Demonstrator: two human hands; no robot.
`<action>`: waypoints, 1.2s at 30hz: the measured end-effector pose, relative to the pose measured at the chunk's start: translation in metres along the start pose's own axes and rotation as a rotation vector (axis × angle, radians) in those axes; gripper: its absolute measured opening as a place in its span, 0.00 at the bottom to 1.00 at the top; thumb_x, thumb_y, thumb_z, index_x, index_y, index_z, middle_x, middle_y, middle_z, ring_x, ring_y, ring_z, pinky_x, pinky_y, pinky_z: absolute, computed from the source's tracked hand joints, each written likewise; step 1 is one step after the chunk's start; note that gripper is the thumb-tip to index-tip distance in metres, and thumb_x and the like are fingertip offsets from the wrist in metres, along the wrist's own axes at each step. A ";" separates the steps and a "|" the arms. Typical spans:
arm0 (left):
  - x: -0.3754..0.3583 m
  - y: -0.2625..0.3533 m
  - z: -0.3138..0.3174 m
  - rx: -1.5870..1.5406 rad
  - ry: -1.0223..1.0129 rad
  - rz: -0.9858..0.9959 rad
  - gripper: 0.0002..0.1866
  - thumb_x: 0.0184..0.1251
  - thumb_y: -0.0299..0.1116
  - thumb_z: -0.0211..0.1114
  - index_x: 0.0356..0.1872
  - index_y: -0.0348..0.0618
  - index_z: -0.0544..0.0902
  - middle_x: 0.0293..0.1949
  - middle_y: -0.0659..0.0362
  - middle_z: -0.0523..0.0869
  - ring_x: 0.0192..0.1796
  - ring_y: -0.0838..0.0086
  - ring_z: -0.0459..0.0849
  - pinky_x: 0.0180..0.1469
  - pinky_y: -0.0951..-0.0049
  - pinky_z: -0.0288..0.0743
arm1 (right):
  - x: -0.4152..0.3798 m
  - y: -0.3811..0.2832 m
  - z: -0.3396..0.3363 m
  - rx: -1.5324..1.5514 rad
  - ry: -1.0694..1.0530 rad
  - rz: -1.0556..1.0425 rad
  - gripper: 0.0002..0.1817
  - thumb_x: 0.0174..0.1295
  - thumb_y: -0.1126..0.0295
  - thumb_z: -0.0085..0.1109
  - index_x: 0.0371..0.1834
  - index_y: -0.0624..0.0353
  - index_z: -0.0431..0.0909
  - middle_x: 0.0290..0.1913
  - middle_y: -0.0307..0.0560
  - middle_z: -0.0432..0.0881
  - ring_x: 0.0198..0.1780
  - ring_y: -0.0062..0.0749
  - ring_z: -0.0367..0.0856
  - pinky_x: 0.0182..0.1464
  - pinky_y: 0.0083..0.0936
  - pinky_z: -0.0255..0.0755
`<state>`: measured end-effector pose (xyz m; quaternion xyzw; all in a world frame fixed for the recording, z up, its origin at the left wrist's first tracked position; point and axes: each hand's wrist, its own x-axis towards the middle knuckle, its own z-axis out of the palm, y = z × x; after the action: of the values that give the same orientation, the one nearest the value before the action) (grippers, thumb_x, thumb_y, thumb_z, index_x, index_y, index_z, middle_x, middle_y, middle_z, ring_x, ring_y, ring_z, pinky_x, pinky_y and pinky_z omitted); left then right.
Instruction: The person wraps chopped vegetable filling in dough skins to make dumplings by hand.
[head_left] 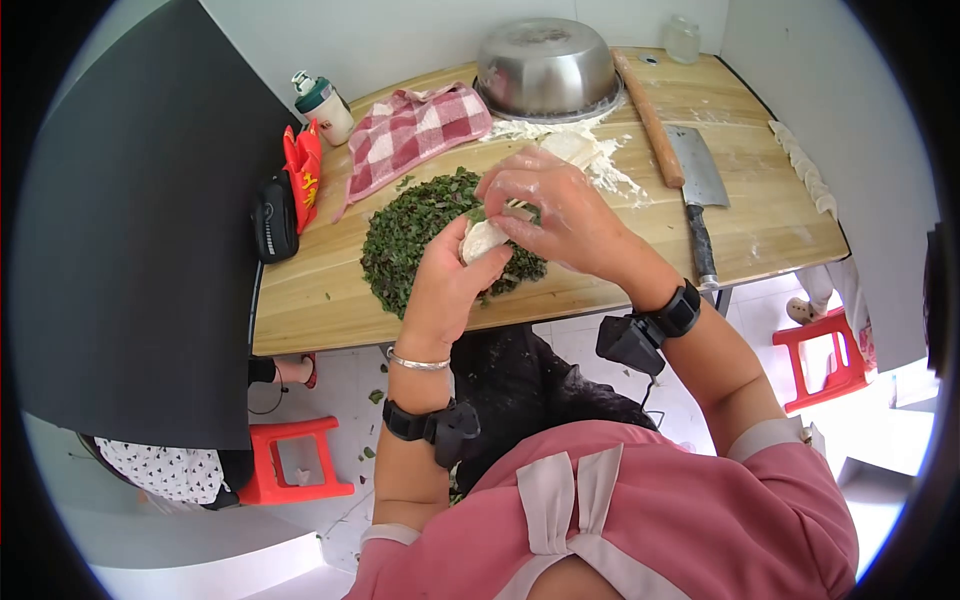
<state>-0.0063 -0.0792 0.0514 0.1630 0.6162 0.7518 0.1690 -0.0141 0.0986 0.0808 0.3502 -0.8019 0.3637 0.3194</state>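
I see my left hand [450, 275] raised over the counter [560, 290], cupping a piece of dough [482, 240] in its curled fingers [470, 262]. My right hand [555, 205] comes in from the other side, its fingers [505, 195] closed in a pinch on the dough's upper edge, where some green filling shows. The dough sits between both hands, just above the near edge of a pile of chopped greens [415, 235] spread on the wood. Beyond the hands lies a patch of flour [605, 165], and behind that an upturned metal bowl [548, 65]. A checked cloth [410, 135] lies left of the bowl, with a bottle [322, 105] beside it. To the right a rolling pin [650, 120] rests just beside a cleaver [698, 190].
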 end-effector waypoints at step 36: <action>0.004 0.004 -0.009 -0.179 0.010 0.118 0.18 0.65 0.24 0.62 0.56 0.36 0.75 0.41 0.65 0.81 0.32 0.89 0.71 0.31 0.87 0.63 | -0.018 0.007 0.001 0.106 -0.075 0.072 0.16 0.48 0.70 0.62 0.42 0.57 0.75 0.49 0.49 0.74 0.51 0.49 0.68 0.55 0.39 0.65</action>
<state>-0.0143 -0.0859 0.0536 0.1795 0.5368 0.8133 0.1350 -0.0093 0.1073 0.0639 0.3509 -0.8051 0.4035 0.2566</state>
